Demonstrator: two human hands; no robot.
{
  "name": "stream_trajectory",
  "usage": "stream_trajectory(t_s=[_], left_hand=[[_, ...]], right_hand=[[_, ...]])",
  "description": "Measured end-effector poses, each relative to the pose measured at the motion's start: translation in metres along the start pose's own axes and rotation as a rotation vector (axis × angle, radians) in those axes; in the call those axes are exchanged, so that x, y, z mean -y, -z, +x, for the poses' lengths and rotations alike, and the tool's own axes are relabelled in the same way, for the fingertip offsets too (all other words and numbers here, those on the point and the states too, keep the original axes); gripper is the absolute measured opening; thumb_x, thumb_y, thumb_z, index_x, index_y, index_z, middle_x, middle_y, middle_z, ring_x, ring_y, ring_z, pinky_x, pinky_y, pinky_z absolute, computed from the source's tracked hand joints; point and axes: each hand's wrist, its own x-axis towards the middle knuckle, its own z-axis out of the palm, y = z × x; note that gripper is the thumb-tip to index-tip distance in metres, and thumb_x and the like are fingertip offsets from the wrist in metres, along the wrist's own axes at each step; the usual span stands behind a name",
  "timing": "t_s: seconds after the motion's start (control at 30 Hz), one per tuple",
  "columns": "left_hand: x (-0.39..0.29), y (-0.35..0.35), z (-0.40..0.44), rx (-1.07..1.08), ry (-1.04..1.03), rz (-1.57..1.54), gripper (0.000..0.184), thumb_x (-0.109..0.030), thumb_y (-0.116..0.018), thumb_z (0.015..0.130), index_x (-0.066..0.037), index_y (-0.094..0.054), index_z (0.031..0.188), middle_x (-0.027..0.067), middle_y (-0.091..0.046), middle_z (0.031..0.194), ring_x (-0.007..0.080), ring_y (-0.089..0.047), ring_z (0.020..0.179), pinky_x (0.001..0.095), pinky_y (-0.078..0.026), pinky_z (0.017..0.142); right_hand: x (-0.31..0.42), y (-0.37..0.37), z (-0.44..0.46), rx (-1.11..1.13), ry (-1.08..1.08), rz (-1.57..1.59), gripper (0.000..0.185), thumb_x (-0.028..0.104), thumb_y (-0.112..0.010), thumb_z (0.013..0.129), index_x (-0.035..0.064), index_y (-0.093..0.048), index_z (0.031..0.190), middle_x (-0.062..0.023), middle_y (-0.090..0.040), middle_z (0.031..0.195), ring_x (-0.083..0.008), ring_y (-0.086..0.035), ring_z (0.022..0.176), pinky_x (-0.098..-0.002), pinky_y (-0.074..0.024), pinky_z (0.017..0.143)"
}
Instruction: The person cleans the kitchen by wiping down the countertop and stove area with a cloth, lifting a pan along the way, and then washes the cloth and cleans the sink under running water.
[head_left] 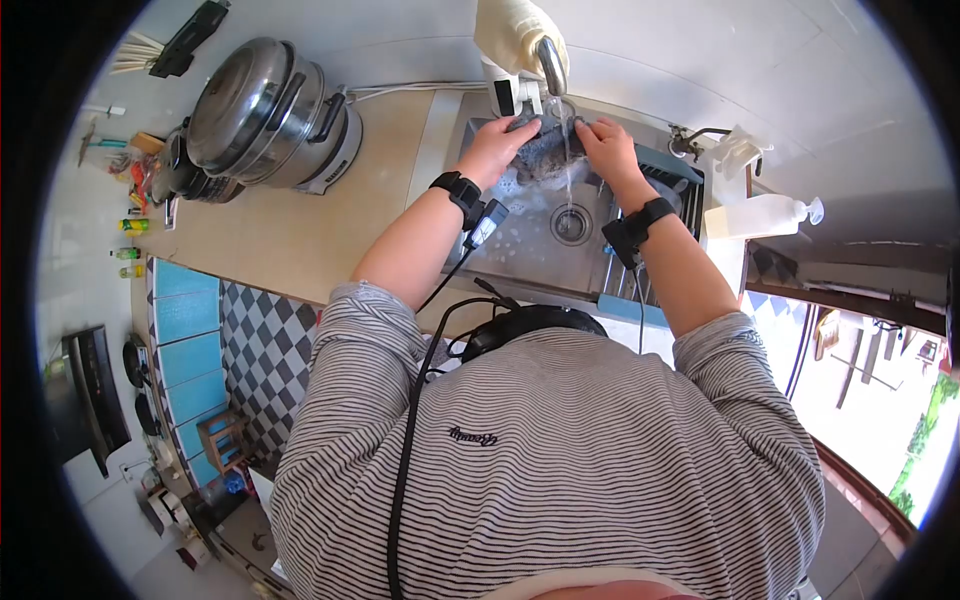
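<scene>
A wet grey cloth (548, 150) is stretched between my two hands over the upper part of the steel sink (520, 250). My left hand (493, 150) grips its left edge, and my right hand (606, 150) grips its right edge, fingers closed on both sides. Water runs from the faucet (551, 66) onto the cloth and down toward the drain (571, 225). White suds lie in the sink below and left of the cloth. Both wrists carry black straps with small devices and cables.
A large steel steamer pot (240, 110) stands on the wooden counter (260, 240) at left. A rack (675, 190) lies along the sink's right side. Beyond it is a pump bottle (760, 216). A black cable runs down my striped shirt.
</scene>
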Motion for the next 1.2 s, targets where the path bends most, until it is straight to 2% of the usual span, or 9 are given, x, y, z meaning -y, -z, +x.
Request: stream_trajectory(t_s=[0.1,0.17,0.5,0.63,0.7,0.8,0.93,1.03,1.2], left_hand=[[-0.002,0.001,0.002,-0.070,-0.089,0.093,0.040,-0.027,-0.066,0.081,0.000,-0.056,0.109,0.0050,-0.061,0.098,0.0112,-0.055,0.090,0.0263,-0.044,0.079],[-0.006,-0.003,-0.005,0.021,-0.136,0.200,0.045,-0.029,-0.067,0.079,0.000,-0.054,0.111,0.0055,-0.061,0.098,0.0119,-0.055,0.093,0.0267,-0.043,0.081],[-0.011,-0.028,0.001,0.108,-0.062,0.810,0.049,-0.030,-0.069,0.077,-0.008,-0.051,0.117,0.0042,-0.062,0.098,0.0174,-0.058,0.092,0.0326,-0.045,0.084],[-0.012,-0.035,0.010,0.006,0.116,-0.122,0.034,-0.030,-0.050,0.090,-0.007,-0.050,0.115,0.0075,-0.059,0.105,0.0219,-0.057,0.097,0.0416,-0.045,0.086],[-0.018,-0.039,0.012,0.014,0.139,-0.385,0.034,-0.030,-0.043,0.093,-0.004,-0.048,0.115,0.0113,-0.055,0.112,0.0259,-0.055,0.100,0.0444,-0.045,0.087],[-0.029,-0.055,0.002,-0.060,0.230,-0.459,0.035,-0.032,-0.042,0.093,-0.005,-0.048,0.114,0.0115,-0.055,0.110,0.0271,-0.055,0.102,0.0446,-0.044,0.088],[-0.008,-0.027,0.011,0.086,0.251,-0.612,0.035,-0.034,-0.042,0.093,-0.006,-0.048,0.113,0.0129,-0.055,0.110,0.0271,-0.054,0.102,0.0461,-0.044,0.089],[0.008,-0.006,0.008,-0.165,0.376,-0.443,0.040,-0.040,-0.048,0.089,-0.009,-0.047,0.115,0.0144,-0.054,0.103,0.0302,-0.052,0.100,0.0599,-0.041,0.088],[0.016,0.001,0.002,-0.009,0.568,-0.484,0.040,-0.041,-0.052,0.087,-0.013,-0.047,0.115,0.0106,-0.055,0.097,0.0259,-0.056,0.079,0.0626,-0.044,0.081]], right_hand=[[0.014,0.009,0.004,0.185,-0.196,0.040,0.036,0.036,-0.054,0.085,0.0011,-0.061,0.076,-0.0124,-0.061,0.073,-0.0271,-0.059,0.067,-0.0359,-0.0461,0.062],[0.020,0.008,0.003,0.280,-0.534,0.600,0.034,0.032,-0.054,0.088,-0.0002,-0.063,0.083,-0.0053,-0.061,0.075,-0.0149,-0.057,0.068,-0.0309,-0.0470,0.061],[0.041,0.008,-0.008,0.186,-0.303,0.966,0.051,0.027,-0.064,0.082,0.0003,-0.046,0.123,-0.0086,-0.058,0.105,-0.0133,-0.056,0.091,-0.0263,-0.0475,0.077],[0.004,-0.008,-0.020,0.113,-0.441,0.639,0.076,0.026,-0.074,0.072,0.0012,-0.034,0.132,-0.0140,-0.054,0.116,-0.0187,-0.055,0.101,-0.0283,-0.0457,0.082],[-0.013,-0.022,-0.031,0.325,-0.170,0.310,0.084,0.020,-0.075,0.069,0.0076,-0.026,0.137,-0.0118,-0.056,0.109,-0.0145,-0.057,0.092,-0.0277,-0.0517,0.062],[-0.010,-0.032,-0.035,0.307,-0.356,0.404,0.083,0.021,-0.077,0.063,0.0013,-0.033,0.131,-0.0188,-0.054,0.116,-0.0247,-0.054,0.107,-0.0311,-0.0433,0.088],[-0.016,-0.039,-0.023,0.405,-0.575,0.472,0.044,0.017,-0.067,0.069,0.0016,-0.054,0.108,-0.0151,-0.063,0.092,-0.0251,-0.062,0.086,-0.0333,-0.0468,0.075],[-0.013,-0.048,-0.021,0.191,-0.519,0.547,0.031,0.010,-0.062,0.069,0.0015,-0.058,0.099,-0.0146,-0.064,0.083,-0.0243,-0.062,0.078,-0.0331,-0.0468,0.069],[0.018,-0.037,-0.025,0.100,-0.400,0.526,0.038,0.002,-0.053,0.071,0.0032,-0.053,0.108,-0.0140,-0.063,0.092,-0.0222,-0.061,0.082,-0.0293,-0.0468,0.074]])
